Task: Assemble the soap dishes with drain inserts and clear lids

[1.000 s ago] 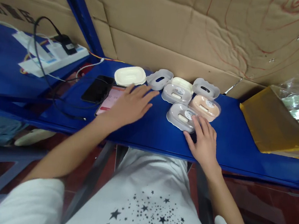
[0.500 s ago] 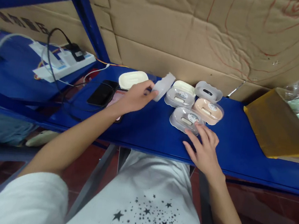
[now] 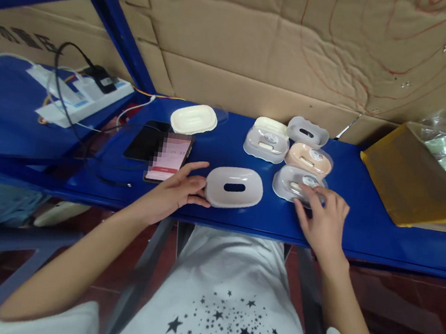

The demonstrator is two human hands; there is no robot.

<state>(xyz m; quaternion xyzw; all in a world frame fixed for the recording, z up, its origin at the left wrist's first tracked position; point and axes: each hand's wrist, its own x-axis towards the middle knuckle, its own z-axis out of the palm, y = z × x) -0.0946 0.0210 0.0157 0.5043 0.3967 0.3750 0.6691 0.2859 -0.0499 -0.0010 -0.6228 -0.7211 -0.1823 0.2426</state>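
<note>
A pale grey soap dish point(image 3: 252, 197) with a slot in its bottom lies near the table's front edge. My left hand point(image 3: 178, 191) grips its left end, the index finger stretched along the far side. To its right is a grey soap box point(image 3: 285, 183) with a clear lid and a round sticker. My right hand point(image 3: 323, 218) has thumb and fingertips closed around the lid's small handle, which they partly hide. Behind stand a peach soap box point(image 3: 306, 159), another clear-lidded grey soap box point(image 3: 265, 145), a cream dish point(image 3: 272, 124) and a wavy-edged grey piece point(image 3: 310, 132).
A cream dish point(image 3: 194, 119) lies at the back left beside a clear lid. Two phones, one lit point(image 3: 173, 155) and one dark point(image 3: 144, 140), lie left of my left hand. A power strip point(image 3: 86, 108) with cables is further left. An open carton point(image 3: 421, 185) stands right.
My left hand has brought the grey dish toward me and set it down, turned slot-up. My right hand has shifted right with the front grey soap box.
</note>
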